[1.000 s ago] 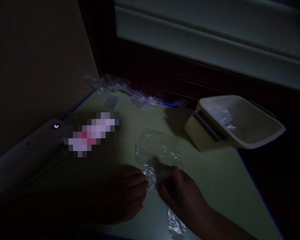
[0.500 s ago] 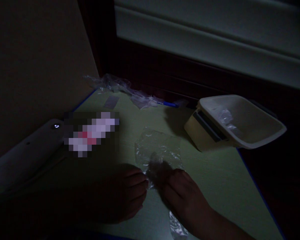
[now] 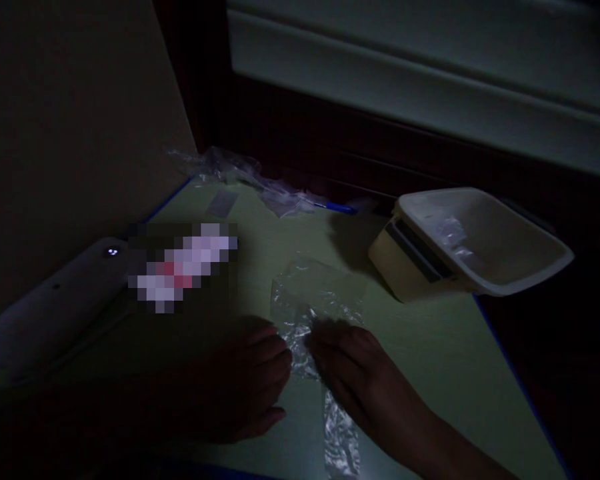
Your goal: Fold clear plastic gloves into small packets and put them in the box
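My bare right hand (image 3: 357,373) joins a bare, tapering forearm (image 3: 440,433). My bare left hand (image 3: 265,383) has rounded knuckles; shadow obscures any sleeve on my left forearm (image 3: 145,407).

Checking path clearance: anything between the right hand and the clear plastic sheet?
Nothing visible. The right hand is at the near right of the clear plastic sheet; the tub stands apart, farther back to the right.

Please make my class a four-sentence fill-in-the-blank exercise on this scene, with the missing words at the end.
1. Of the left hand and right hand, both by the clear plastic sheet, the ____ one is nearer the tub.
2. Crumpled plastic shows inside the ____.
3. The table has ____ edges.
4. Small lights glow on a pale, long object at the picture's ____ side.

Missing words: right; tub; blue; left.
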`<state>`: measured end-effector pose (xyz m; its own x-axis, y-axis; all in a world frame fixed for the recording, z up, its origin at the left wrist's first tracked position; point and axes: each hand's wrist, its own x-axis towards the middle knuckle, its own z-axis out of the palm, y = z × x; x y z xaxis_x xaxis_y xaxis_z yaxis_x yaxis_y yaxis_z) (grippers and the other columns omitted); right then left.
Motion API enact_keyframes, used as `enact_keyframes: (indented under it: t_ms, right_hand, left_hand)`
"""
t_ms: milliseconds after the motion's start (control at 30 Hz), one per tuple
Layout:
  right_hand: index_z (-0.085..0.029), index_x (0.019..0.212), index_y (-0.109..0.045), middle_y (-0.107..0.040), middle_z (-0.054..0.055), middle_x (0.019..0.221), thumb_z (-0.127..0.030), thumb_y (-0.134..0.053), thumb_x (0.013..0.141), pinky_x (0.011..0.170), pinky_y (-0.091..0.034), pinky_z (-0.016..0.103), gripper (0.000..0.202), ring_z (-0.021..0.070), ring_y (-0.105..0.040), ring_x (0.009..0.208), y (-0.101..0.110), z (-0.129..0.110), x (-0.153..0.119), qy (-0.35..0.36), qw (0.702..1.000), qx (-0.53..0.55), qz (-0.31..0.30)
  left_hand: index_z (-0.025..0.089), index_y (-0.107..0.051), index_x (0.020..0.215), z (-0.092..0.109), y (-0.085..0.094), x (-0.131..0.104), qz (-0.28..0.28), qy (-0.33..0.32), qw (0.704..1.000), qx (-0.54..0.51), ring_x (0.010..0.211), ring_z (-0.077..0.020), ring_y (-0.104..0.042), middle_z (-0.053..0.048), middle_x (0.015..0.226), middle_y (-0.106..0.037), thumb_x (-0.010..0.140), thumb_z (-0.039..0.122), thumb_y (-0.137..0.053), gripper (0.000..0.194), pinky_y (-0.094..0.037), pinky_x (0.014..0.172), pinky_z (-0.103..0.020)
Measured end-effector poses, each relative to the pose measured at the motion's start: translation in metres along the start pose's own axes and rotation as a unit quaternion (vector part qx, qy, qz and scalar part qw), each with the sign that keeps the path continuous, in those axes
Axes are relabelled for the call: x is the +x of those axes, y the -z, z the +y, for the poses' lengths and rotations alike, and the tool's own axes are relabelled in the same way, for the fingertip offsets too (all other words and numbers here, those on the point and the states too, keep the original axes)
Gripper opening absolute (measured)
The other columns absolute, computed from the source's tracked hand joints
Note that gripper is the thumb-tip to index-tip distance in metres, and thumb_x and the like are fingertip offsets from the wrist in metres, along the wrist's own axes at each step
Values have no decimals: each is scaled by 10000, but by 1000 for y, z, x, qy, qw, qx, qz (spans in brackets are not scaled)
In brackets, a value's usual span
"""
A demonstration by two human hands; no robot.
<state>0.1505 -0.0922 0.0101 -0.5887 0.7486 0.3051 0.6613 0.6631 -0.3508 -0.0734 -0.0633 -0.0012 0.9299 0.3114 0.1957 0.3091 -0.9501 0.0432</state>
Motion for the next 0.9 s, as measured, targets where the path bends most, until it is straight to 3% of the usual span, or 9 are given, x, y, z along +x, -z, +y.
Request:
enact_keyframes:
  t_ms: [167, 267, 500, 667, 900]
  right_hand:
    - [-141, 1098, -628, -680, 117, 1040, -142, -466, 924, 827, -528, 398, 238, 225, -615, 970, 7, 2, -1, -11, 999, 41, -5]
    - [-159, 1065, -629, -675, 97, 1024, -123, -469, 918, 809, -524, 357, 220, 203, -614, 947, 19, 3, -6, -18, 997, 68, -16]
    - [-210, 976, -638, -663, 43, 946, -57, -563, 820, 775, -503, 290, 231, 180, -604, 904, 40, 0, -19, -1, 989, 80, -127]
    - [-192, 964, -633, -661, 40, 923, -41, -595, 772, 715, -491, 289, 247, 187, -593, 848, 30, -3, -23, 6, 994, 22, -108]
    - [-171, 930, -627, -661, 43, 856, -78, -605, 808, 690, -473, 286, 154, 179, -595, 783, 23, -2, -20, 22, 997, -9, -75]
  left_hand:
    - [118, -655, 915, -1, 1, 1, 72, 48, 996, 26, 977, -227, -555, -81, 966, -678, 874, 330, -553, 239, -353, 1008, -395]
    - [99, -652, 977, -1, 0, 1, 104, 45, 993, 35, 1054, -228, -535, -90, 1030, -669, 907, 254, -488, 236, -331, 1030, -370]
    - [116, -646, 1008, 7, 2, 7, 51, -20, 998, -1, 1089, -214, -531, -84, 1068, -660, 901, 259, -524, 216, -379, 993, -306]
    - [125, -651, 926, 13, 1, 15, 26, -14, 1000, 2, 1006, -224, -563, -103, 1065, -659, 905, 275, -525, 197, -442, 905, -344]
    - [118, -667, 843, 10, -5, 20, 67, -29, 997, 2, 905, -204, -580, -95, 957, -679, 879, 247, -555, 175, -438, 882, -322]
